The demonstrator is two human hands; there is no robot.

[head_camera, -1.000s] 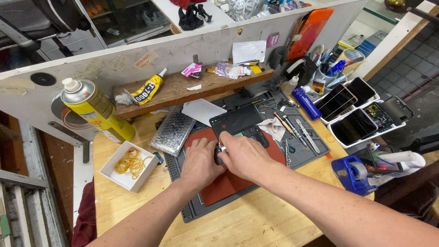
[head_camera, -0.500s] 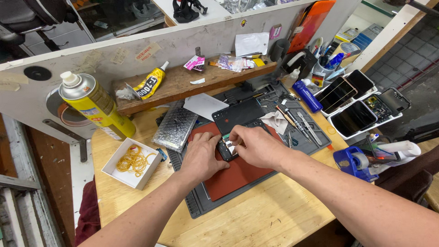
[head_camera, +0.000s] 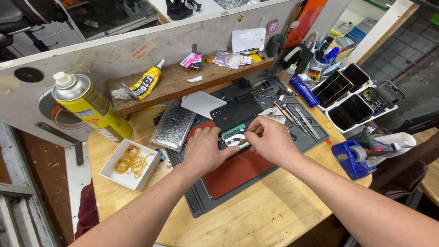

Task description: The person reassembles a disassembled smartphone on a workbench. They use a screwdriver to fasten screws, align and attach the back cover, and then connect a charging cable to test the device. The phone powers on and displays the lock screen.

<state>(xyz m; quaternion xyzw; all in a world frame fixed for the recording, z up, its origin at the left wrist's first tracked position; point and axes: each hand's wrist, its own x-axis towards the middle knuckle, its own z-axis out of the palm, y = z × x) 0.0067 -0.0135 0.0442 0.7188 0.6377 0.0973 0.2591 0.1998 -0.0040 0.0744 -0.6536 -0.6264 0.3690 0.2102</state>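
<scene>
Both hands half hide the opened phone (head_camera: 235,135): left hand (head_camera: 206,151) pressing it flat, right hand (head_camera: 270,142) pinching a thin tool, tip unseen; yellow spray can (head_camera: 91,107) stands left.

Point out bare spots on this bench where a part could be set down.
Free: the wood along the near edge below the grey mat, and the red pad just under the hands. Crowded: the mat's far right corner with tools, the phone tray, and the left side around the rubber band box.

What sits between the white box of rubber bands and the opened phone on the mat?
In the head view, a silvery textured pouch lies between the white box and the opened phone, by the left hand.
</scene>
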